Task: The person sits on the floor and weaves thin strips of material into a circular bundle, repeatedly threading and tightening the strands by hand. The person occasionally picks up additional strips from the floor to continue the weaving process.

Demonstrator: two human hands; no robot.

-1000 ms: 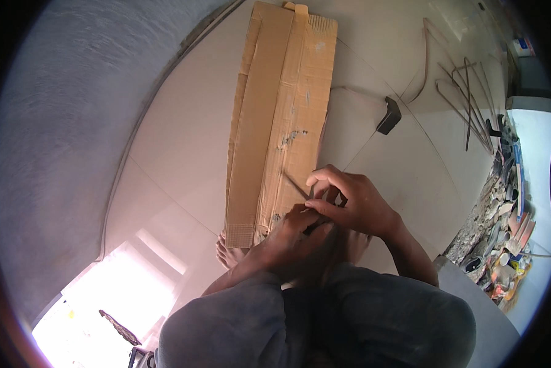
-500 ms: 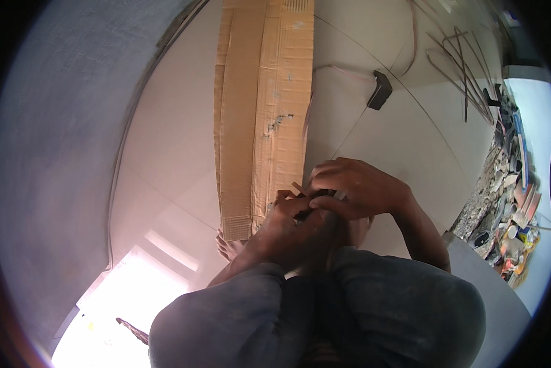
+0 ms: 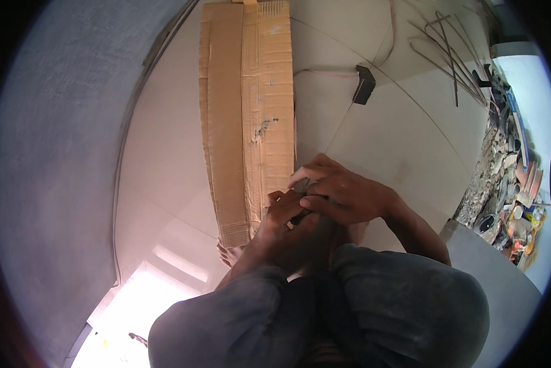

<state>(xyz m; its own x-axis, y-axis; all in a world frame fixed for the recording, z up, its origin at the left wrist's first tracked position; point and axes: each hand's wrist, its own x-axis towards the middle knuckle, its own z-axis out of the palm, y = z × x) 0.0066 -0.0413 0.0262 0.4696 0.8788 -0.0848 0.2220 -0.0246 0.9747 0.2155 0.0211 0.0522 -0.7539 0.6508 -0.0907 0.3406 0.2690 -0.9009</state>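
Observation:
My left hand [image 3: 286, 230] is closed in front of my knees, beside the near right edge of a long flattened cardboard piece [image 3: 226, 122]. Its fingers curl round something small and dark that is mostly hidden. Bent over it from the right, my right hand [image 3: 347, 195] has its thumb and fingers drawn together at the left hand's fingertips. A thin greyish bit shows between the two hands; its kind cannot be made out. The cardboard is creased lengthwise, with dark scuffs on its right half.
On the tiled floor a black angular block [image 3: 364, 84] lies with a thin cord attached. Bent metal rods [image 3: 452, 58] lie at the far right. A heap of rubble and scrap [image 3: 502, 178] runs along the right side. A grey wall [image 3: 61, 153] rises on the left.
The view has shifted slightly, so the cardboard and block sit further left. A short brown strip that stuck up between my fingers no longer shows. My right fingers have shifted over the left hand.

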